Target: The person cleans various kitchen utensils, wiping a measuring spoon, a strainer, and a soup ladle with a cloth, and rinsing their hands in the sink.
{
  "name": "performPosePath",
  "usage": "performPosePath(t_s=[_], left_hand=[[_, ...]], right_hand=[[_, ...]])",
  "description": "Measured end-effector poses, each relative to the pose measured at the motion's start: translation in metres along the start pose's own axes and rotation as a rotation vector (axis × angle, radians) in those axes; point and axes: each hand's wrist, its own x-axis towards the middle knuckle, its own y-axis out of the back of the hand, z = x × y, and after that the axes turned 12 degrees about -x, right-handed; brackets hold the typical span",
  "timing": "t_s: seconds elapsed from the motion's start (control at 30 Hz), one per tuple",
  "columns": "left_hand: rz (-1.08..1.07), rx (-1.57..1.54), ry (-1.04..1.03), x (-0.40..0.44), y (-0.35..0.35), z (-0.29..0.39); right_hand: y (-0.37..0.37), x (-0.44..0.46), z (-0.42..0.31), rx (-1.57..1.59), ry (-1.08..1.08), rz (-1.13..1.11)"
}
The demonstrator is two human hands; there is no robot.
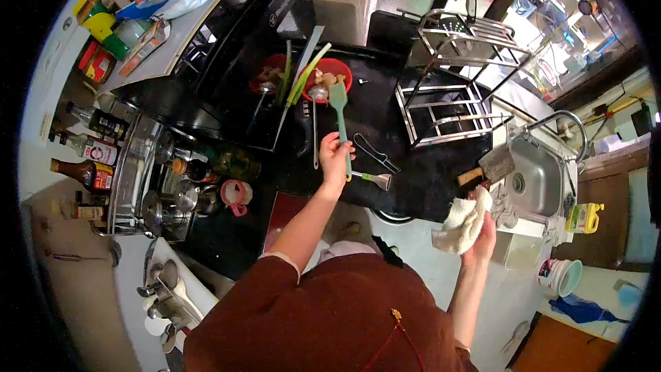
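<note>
My left hand [335, 162], fingers closed on its handle, holds a green spatula [337, 98] over the black countertop. The spatula's head reaches the near rim of a red bowl [348, 69] with pale food pieces in it. A metal ladle [316, 124] lies left of the spatula, its scoop at the bowl. Long green stalks [306, 76] and a black-handled knife [305, 126] are farther left. A looped dark utensil [374, 153] and a flat metal-ended tool [375, 179] lie right of my left hand. My right hand [482, 240] grips a bunched white cloth [463, 224] near the sink.
A metal rack [447, 110] stands at the back right. The sink [537, 179] is on the right, with a brown sponge [471, 178] near its edge. Bottles [93, 173], pots and a pink-handled cup [235, 196] crowd the left. A yellow jug [585, 218] stands far right.
</note>
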Motion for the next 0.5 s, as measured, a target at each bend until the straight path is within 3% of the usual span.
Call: performPosePath(t_s=[0.13, 0.27, 0.33, 0.4, 0.5], left_hand=[[-0.094, 0.282, 0.063, 0.015, 0.004, -0.040], [-0.030, 0.320, 0.071, 0.037, 0.003, -0.076], [-0.116, 0.886, -0.191, 0.053, 0.007, -0.085], [-0.082, 0.875, -0.317, 0.071, 0.016, -0.083], [0.121, 1.286, -0.359, 0.063, 0.013, -0.017]], right_hand=[[-0.006, 0.000, 0.002, 0.061, -0.041, -0.120], [-0.004, -0.004, 0.002, 0.035, -0.030, -0.016], [-0.006, -0.008, 0.000, -0.020, -0.011, 0.098], [-0.003, -0.013, -0.005, 0.018, -0.017, 0.068], [0.003, -0.016, -0.004, 0.009, 0.018, 0.069]])
